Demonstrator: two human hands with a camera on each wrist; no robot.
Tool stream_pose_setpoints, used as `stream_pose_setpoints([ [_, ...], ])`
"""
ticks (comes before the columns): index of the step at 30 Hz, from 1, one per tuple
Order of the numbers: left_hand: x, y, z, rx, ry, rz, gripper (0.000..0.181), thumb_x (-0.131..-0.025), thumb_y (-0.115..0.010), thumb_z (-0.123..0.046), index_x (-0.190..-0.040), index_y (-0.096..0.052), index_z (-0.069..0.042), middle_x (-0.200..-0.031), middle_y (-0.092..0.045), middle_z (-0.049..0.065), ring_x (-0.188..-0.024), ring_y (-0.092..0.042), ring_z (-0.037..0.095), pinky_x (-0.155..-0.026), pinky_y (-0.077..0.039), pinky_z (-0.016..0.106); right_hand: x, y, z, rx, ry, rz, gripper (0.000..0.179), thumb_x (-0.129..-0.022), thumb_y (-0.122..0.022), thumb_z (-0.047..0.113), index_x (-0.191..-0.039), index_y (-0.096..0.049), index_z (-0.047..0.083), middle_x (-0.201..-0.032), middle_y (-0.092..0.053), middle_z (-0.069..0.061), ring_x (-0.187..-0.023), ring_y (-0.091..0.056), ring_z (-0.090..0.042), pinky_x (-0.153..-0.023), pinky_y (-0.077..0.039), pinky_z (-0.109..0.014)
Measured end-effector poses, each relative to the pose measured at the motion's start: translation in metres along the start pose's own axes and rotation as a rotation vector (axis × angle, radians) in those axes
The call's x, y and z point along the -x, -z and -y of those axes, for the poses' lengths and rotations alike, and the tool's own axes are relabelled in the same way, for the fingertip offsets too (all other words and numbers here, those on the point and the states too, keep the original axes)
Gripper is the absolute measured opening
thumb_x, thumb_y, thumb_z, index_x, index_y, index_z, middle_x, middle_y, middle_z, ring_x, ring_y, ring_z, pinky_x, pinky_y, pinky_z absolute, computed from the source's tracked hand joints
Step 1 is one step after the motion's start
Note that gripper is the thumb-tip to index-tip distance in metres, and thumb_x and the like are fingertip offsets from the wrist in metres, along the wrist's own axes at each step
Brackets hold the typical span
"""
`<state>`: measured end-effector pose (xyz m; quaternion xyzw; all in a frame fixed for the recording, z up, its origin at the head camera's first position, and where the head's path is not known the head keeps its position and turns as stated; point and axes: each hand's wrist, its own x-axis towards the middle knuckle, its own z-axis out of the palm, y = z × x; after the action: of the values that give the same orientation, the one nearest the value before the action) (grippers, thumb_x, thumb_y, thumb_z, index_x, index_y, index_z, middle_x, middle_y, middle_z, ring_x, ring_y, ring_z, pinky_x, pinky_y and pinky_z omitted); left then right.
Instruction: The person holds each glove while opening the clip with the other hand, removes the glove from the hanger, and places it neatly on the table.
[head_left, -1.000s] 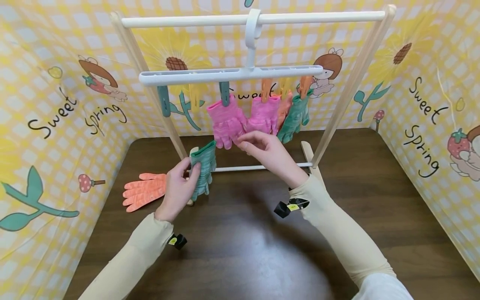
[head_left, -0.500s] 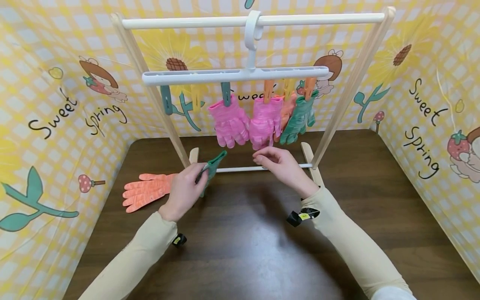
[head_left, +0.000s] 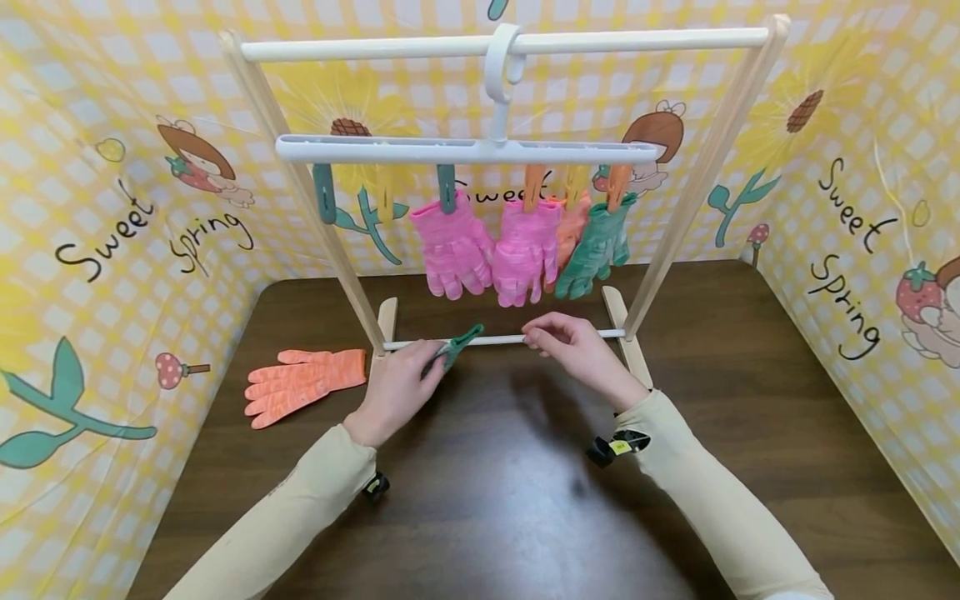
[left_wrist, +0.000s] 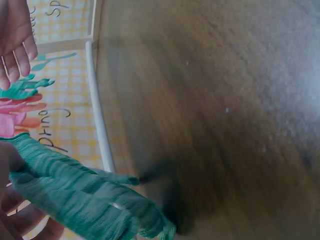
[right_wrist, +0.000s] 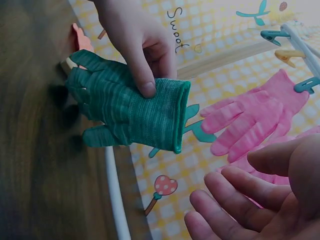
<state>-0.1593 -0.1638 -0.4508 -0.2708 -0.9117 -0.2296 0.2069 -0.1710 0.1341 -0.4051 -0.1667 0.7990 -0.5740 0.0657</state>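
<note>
Pinching the green glove (right_wrist: 110,102) near its cuff (right_wrist: 161,120), the left hand (head_left: 397,383) seems to leave the rim (right_wrist: 183,117) free, facing the right hand (head_left: 577,350), whose loosely parted grip holds nothing; the glove is over the desk (head_left: 517,525), below the hanger (head_left: 405,152) and its clipped gloves (head_left: 452,254).

- We see the bare left hand (head_left: 401,381) shifted rightward and lower with the streaked green knit glove (right_wrist: 117,110).
- We find the bare right hand (head_left: 576,348) lowered from the pink knit gloves (head_left: 453,250).
- We now see all of the orange knit glove (head_left: 303,383).
</note>
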Motion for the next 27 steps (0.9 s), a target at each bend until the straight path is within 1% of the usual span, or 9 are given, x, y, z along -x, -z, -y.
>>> stream_pose_setpoints([
  [4,0.001,-0.008,-0.003,-0.008,0.004,0.075,0.009,-0.098,-0.068,-0.013,-0.106,-0.073,-0.012,-0.094,-0.073,0.003,-0.087,-0.073,0.023,-0.070,-0.058,0.046,0.003,0.000,-0.007,0.003,-0.010,0.010,0.026,-0.106,-0.059,0.011,-0.120,-0.068,-0.009,-0.105,-0.075,-0.017,-0.092,-0.068,-0.009,-0.086,-0.058,-0.038],
  [8,0.003,-0.014,-0.006,0.003,0.009,0.136,0.012,-0.098,-0.068,-0.013,-0.109,-0.073,-0.012,-0.095,-0.073,0.002,-0.082,-0.072,0.022,-0.067,-0.058,0.045,0.006,0.001,-0.013,0.002,-0.025,0.013,0.025,-0.106,-0.058,0.009,-0.119,-0.068,-0.009,-0.106,-0.075,-0.019,-0.091,-0.069,-0.007,-0.085,-0.058,-0.038],
  [13,0.005,-0.021,-0.009,0.002,0.034,0.211,0.015,-0.099,-0.069,-0.014,-0.112,-0.074,-0.010,-0.104,-0.075,0.005,-0.087,-0.073,0.022,-0.066,-0.060,0.045,0.008,0.001,-0.023,0.015,-0.040,0.020,0.025,-0.106,-0.058,0.010,-0.120,-0.068,-0.009,-0.106,-0.075,-0.018,-0.092,-0.069,-0.009,-0.085,-0.058,-0.037],
  [17,0.006,-0.025,-0.011,-0.027,0.063,0.277,0.018,-0.099,-0.070,-0.017,-0.115,-0.074,-0.011,-0.108,-0.076,0.005,-0.091,-0.074,0.023,-0.064,-0.060,0.045,0.011,0.000,-0.028,0.028,-0.041,0.021,0.025,-0.106,-0.058,0.010,-0.120,-0.068,-0.007,-0.106,-0.075,-0.017,-0.093,-0.069,-0.012,-0.083,-0.057,-0.031],
  [19,0.007,-0.027,-0.011,-0.035,0.075,0.305,0.019,-0.099,-0.072,-0.019,-0.116,-0.074,-0.012,-0.110,-0.076,0.004,-0.091,-0.074,0.023,-0.062,-0.059,0.045,0.012,0.000,-0.029,0.036,-0.042,0.017,0.024,-0.106,-0.057,0.009,-0.120,-0.069,-0.007,-0.105,-0.075,-0.018,-0.093,-0.069,-0.013,-0.082,-0.056,-0.028],
  [21,0.008,-0.030,-0.012,-0.042,0.076,0.322,0.020,-0.097,-0.073,-0.020,-0.115,-0.074,-0.012,-0.109,-0.076,0.003,-0.089,-0.073,0.023,-0.060,-0.058,0.044,0.014,0.000,-0.030,0.046,-0.043,0.012,0.024,-0.106,-0.057,0.009,-0.120,-0.068,-0.008,-0.106,-0.074,-0.020,-0.092,-0.069,-0.013,-0.080,-0.054,-0.024],
  [23,0.009,-0.032,-0.012,-0.043,0.078,0.340,0.020,-0.096,-0.075,-0.022,-0.113,-0.074,-0.013,-0.106,-0.075,0.002,-0.086,-0.072,0.022,-0.058,-0.057,0.043,0.015,0.000,-0.032,0.049,-0.046,0.008,0.025,-0.106,-0.057,0.008,-0.120,-0.068,-0.009,-0.107,-0.074,-0.023,-0.093,-0.069,-0.015,-0.079,-0.054,-0.023],
  [25,0.009,-0.034,-0.012,-0.042,0.077,0.351,0.018,-0.095,-0.076,-0.024,-0.110,-0.074,-0.013,-0.100,-0.073,0.001,-0.081,-0.070,0.022,-0.056,-0.055,0.042,0.016,0.000,-0.034,0.051,-0.050,0.005,0.025,-0.105,-0.057,0.007,-0.120,-0.068,-0.010,-0.108,-0.073,-0.026,-0.094,-0.070,-0.021,-0.079,-0.054,-0.023],
  [27,0.010,-0.036,-0.013,-0.044,0.081,0.359,0.018,-0.095,-0.077,-0.026,-0.107,-0.074,-0.014,-0.096,-0.071,0.000,-0.081,-0.069,0.021,-0.057,-0.055,0.041,0.017,0.001,-0.035,0.052,-0.050,0.007,0.025,-0.105,-0.057,0.007,-0.120,-0.067,-0.011,-0.109,-0.072,-0.028,-0.096,-0.071,-0.029,-0.079,-0.054,-0.023],
])
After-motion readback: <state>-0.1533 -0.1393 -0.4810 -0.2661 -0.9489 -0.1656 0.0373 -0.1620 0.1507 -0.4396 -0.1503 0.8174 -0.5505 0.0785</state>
